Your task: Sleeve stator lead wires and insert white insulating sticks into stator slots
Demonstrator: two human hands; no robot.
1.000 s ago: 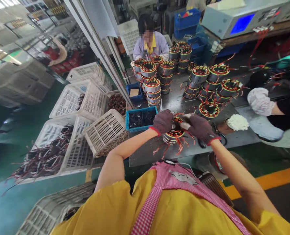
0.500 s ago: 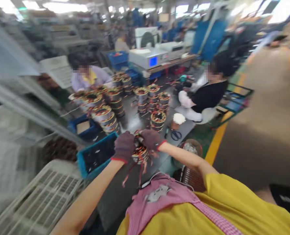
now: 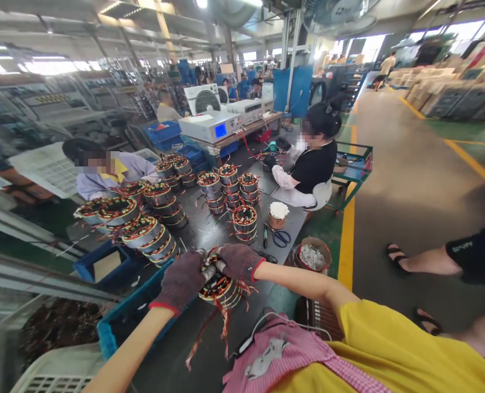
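Observation:
Both of my hands wear dark knit gloves with red cuffs. My left hand [image 3: 181,281] and my right hand [image 3: 237,262] grip a wound motor stator [image 3: 220,286] from either side. Its copper windings show red and green bands, and loose orange and red lead wires hang down from it. Just beyond my left hand stand stacks of similar stators [image 3: 150,240] on a dark metal workbench [image 3: 193,341]. A pair of scissors [image 3: 281,237] lies beyond my right hand.
A blue crate [image 3: 131,316] sits at the bench edge near my left forearm. A pot of white fluff [image 3: 279,214] stands on the bench. Seated co-workers [image 3: 314,161] [image 3: 111,177] work at either side. A person's legs [image 3: 431,262] stand on the aisle at right.
The view has swung up and to the right, showing more of the hall. The stator stays held between both hands, now further from the bench's stacks.

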